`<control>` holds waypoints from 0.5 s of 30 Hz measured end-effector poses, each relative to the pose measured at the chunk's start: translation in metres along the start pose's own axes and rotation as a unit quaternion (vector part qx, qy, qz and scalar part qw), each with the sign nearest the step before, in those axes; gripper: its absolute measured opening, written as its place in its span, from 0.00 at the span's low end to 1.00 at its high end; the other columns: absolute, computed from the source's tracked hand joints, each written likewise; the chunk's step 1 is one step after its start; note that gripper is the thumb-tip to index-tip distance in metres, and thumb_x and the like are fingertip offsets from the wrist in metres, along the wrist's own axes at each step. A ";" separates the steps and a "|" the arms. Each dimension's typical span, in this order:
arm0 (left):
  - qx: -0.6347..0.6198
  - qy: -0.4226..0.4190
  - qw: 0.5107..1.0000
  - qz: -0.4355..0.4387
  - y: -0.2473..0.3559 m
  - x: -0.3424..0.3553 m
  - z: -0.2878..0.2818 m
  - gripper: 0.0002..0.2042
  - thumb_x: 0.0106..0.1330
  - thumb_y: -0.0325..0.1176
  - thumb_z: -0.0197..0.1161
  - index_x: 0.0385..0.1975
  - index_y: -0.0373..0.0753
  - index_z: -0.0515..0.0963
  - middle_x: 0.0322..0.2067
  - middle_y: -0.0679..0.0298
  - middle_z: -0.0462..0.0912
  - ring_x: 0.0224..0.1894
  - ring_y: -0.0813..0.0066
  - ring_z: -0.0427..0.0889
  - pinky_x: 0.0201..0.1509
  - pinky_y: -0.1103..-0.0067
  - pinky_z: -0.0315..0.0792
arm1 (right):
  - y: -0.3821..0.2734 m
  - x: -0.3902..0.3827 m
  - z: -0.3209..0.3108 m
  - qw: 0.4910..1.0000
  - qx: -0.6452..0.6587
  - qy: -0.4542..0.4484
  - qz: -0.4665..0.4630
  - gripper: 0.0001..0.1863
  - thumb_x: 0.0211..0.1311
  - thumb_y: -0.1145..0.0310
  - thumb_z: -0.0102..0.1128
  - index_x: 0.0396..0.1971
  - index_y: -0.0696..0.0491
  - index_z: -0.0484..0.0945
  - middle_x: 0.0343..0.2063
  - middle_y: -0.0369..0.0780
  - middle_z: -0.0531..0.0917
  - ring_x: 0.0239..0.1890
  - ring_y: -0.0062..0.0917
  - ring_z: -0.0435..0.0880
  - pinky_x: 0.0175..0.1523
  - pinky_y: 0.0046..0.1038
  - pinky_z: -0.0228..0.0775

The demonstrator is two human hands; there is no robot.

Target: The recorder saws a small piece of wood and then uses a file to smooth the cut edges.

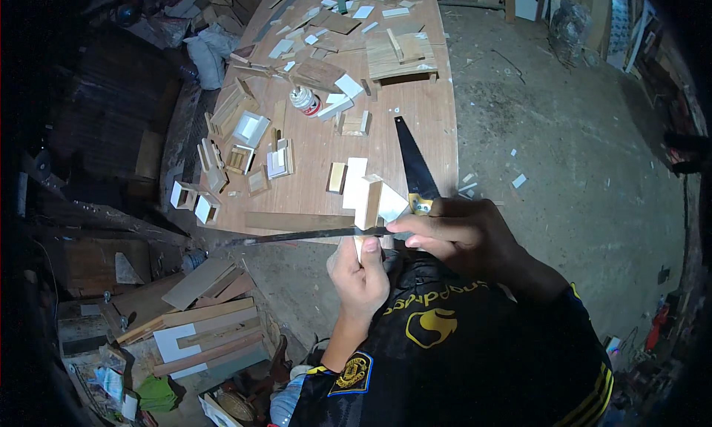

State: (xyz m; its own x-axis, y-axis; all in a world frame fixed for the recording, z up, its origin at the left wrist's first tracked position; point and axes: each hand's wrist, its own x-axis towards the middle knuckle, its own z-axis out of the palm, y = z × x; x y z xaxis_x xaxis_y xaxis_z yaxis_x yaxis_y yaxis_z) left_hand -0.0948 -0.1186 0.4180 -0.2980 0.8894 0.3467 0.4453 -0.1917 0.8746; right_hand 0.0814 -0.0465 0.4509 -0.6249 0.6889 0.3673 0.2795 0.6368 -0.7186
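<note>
littered table [308,176], hands [358,285] close together, left clasping wood [360,250], right dark strip [304,236]

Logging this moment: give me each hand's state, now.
Left hand: closed, holding a pale wooden piece.
Right hand: closed, holding a long dark strip.

The table [311,190] stands before the person. On its left part there are small boxes [280,162]; behind them, more to the middle, is a jar [305,101]. A low stand [382,64] is farther back at the right. The saw [417,160] lies in front of this stand, near the right edge. The long thin tool [304,236] extends leftward from the right hand [467,234], past the left hand [360,282].
</note>
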 end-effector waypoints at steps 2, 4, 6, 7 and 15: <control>0.004 -0.002 1.000 0.011 0.000 0.002 0.001 0.17 0.76 0.41 0.48 0.30 0.34 0.70 0.17 0.69 0.69 0.18 0.83 0.66 0.22 0.83 0.62 | -0.001 0.000 -0.002 1.000 0.004 -0.004 0.013 0.13 0.59 0.68 0.65 0.45 0.48 0.84 0.26 0.40 0.83 0.25 0.29 0.82 0.31 0.30 0.74; -0.107 0.071 0.989 -0.075 -0.006 0.004 -0.001 0.15 0.77 0.40 0.47 0.30 0.35 0.70 0.17 0.70 0.66 0.17 0.84 0.64 0.21 0.83 0.60 | 0.002 -0.003 -0.004 1.000 0.010 -0.011 0.025 0.13 0.59 0.69 0.65 0.44 0.49 0.84 0.27 0.40 0.83 0.25 0.29 0.81 0.31 0.29 0.74; -0.180 0.059 0.977 -0.098 -0.001 0.007 -0.011 0.14 0.76 0.38 0.48 0.30 0.36 0.70 0.17 0.70 0.67 0.17 0.84 0.65 0.21 0.83 0.60 | 0.009 -0.008 -0.007 0.998 0.038 -0.010 0.052 0.13 0.57 0.69 0.66 0.43 0.49 0.84 0.27 0.40 0.84 0.25 0.29 0.81 0.31 0.29 0.74; -0.082 0.017 0.996 -0.032 -0.003 0.004 -0.008 0.13 0.75 0.38 0.50 0.30 0.35 0.71 0.17 0.69 0.68 0.17 0.83 0.66 0.22 0.82 0.60 | 0.006 -0.007 -0.006 0.998 0.038 -0.012 0.052 0.13 0.57 0.69 0.66 0.43 0.49 0.84 0.27 0.40 0.84 0.25 0.29 0.81 0.31 0.29 0.74; -0.079 0.020 0.995 -0.055 0.005 -0.001 0.005 0.16 0.74 0.40 0.51 0.31 0.33 0.72 0.17 0.69 0.70 0.19 0.84 0.67 0.22 0.83 0.61 | -0.002 -0.006 -0.016 0.996 0.067 -0.019 0.063 0.14 0.57 0.69 0.66 0.45 0.45 0.84 0.24 0.40 0.82 0.24 0.27 0.81 0.30 0.29 0.74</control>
State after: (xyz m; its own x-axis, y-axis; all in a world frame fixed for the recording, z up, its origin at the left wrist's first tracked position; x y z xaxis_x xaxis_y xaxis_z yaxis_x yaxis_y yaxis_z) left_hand -0.0883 -0.1183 0.4206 -0.3732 0.8918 0.2558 0.2709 -0.1590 0.9494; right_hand 0.0970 -0.0462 0.4595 -0.6194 0.7448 0.2483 0.2589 0.4923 -0.8310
